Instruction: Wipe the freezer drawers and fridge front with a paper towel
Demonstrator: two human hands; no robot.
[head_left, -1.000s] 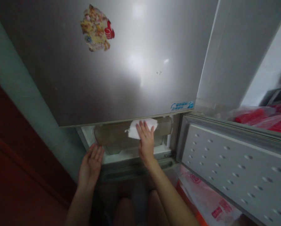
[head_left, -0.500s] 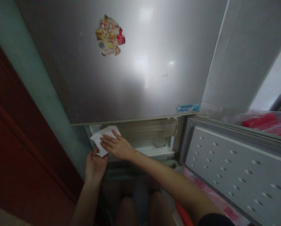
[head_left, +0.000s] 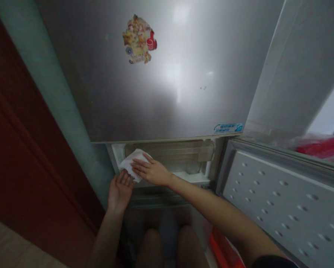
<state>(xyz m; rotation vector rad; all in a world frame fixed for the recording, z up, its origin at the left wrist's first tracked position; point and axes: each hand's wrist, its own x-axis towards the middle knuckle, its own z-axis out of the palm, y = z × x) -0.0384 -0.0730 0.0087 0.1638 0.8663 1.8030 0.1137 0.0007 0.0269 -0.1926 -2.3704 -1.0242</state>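
A white cloth or paper sheet (head_left: 131, 162) lies against the left end of the open lower compartment of the steel-fronted fridge (head_left: 161, 93). My right hand (head_left: 153, 172) rests on it from the right, palm down, with its fingers stretched out flat over the white surface. Just below the sheet, my left hand (head_left: 121, 190) is turned palm up with its fingers extended and apart. Its fingertips are close to the sheet's lower edge; whether they touch it is unclear.
A clear drawer front (head_left: 180, 152) sits inside the compartment. The dimpled lower door (head_left: 281, 197) stands open at the right, above a red item (head_left: 225, 249). Red plastic bags (head_left: 323, 149) lie behind the door. A dark red door or panel (head_left: 38, 178) borders the left side.
The view has shifted, so the fridge appears farther right. My left hand's fingers have straightened and parted from the sheet's lower corner. My right hand stays on the sheet.
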